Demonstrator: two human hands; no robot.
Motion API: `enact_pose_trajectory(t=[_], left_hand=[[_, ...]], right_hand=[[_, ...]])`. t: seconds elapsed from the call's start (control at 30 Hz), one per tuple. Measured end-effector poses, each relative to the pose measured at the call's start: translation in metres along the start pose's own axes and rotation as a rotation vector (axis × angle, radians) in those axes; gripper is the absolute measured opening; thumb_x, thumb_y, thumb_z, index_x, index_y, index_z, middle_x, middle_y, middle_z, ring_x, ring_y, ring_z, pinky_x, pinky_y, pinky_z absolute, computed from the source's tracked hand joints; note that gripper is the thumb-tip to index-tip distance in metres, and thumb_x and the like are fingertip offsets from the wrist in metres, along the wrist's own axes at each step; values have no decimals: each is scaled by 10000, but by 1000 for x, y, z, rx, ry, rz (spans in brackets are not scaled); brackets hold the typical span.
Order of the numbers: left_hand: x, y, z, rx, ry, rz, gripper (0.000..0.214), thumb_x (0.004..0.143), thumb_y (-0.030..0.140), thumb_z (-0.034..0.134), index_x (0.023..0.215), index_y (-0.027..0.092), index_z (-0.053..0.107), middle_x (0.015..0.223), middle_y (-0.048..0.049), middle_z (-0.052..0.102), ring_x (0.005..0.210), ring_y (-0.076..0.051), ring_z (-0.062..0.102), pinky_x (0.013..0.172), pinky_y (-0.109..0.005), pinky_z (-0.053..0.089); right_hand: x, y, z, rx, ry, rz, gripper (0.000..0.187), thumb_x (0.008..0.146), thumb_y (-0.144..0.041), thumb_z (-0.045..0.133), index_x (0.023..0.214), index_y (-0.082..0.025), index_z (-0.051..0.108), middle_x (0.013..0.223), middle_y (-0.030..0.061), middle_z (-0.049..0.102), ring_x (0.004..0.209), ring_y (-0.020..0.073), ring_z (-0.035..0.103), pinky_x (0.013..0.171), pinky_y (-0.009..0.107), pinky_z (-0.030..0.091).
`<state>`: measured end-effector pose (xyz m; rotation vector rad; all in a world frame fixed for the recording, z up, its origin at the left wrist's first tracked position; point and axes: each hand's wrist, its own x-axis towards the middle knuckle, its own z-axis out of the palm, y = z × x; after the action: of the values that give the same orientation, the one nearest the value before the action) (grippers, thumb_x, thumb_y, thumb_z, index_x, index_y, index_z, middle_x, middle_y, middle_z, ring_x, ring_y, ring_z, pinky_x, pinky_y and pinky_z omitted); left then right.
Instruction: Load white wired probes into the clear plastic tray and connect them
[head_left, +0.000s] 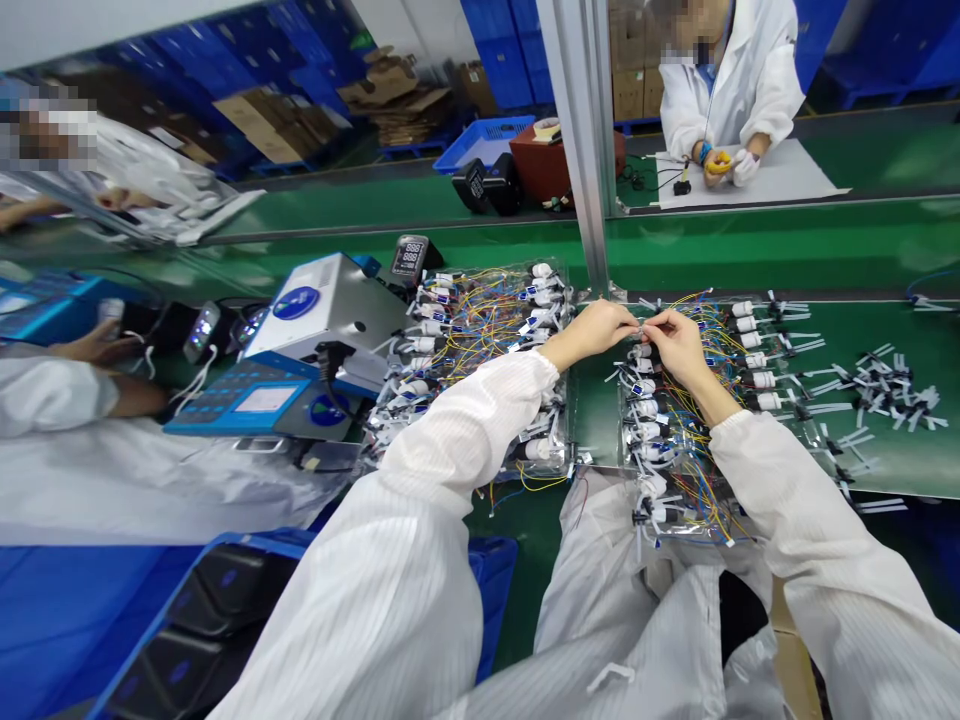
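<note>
Both hands (596, 328) (679, 345) pinch a tiny, indistinct part (641, 331) between them, near the wired assemblies (643, 410).

Your loose white cloth sleeves (465, 420): fine ribbed weave, matt, creased. Your flat green bench top (922, 460): smooth, low sheen. Clear thin plastic sheeting (571, 420) by your left sleeve: glossy, catching the light. White cylindrical parts (766, 401) to your right: smooth plastic by look. Thin yellow, red and blue wires (487, 310): look plastic-coated. Narrow pale strips (904, 395) scattered on your bench: plastic, smooth. Tall silver post (574, 120) ahead of you: metal, grooved, satin. Silver-grey box-shaped instrument (322, 300): smooth casing, metal-looking, soft shine. Small black display unit (410, 257): glossy front. Brown flattened cardboard stack (397, 105): paper board, matt, rough-edged
</note>
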<state>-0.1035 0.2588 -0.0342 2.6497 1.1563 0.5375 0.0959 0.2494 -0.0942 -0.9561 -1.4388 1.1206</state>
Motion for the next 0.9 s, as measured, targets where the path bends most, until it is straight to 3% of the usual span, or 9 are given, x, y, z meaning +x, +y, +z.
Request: enact_pose_trajectory(t=[0.33,0.6,0.77,0.9], left_hand=[[0,-2,4,104,-78,70,250,1006,273,605,1020,148,822,949,-130,792,927,-248,733,875,-347,527],[6,-7,5,33,20,-42,220,987,238,621,1069,176,815,1081,-112,808,1016,-245,726,954,-355,526],[7,-8,6,42,63,-70,226,990,217,602,1086,172,801,1083,-113,800,1033,-246,715,973,-360,516],[8,-11,8,25,46,-85,226,983,211,602,1076,160,802,1060,-121,797,985,-239,721,928,-341,519]], right_hand=[[-1,5,2,-76,-46,-57,229,823,-442,769,818,-227,689,796,35,712,720,224,707,725,392,608],[7,13,2,152,16,155,407,823,-610,764,938,-243,632,669,-9,652,570,207,693,563,364,614],[13,13,2,38,44,85,345,853,-545,731,951,-228,637,780,17,678,594,198,707,562,351,613],[19,-2,-5,41,108,39,260,907,-458,644,1026,-228,626,1025,61,696,623,169,707,589,343,615]])
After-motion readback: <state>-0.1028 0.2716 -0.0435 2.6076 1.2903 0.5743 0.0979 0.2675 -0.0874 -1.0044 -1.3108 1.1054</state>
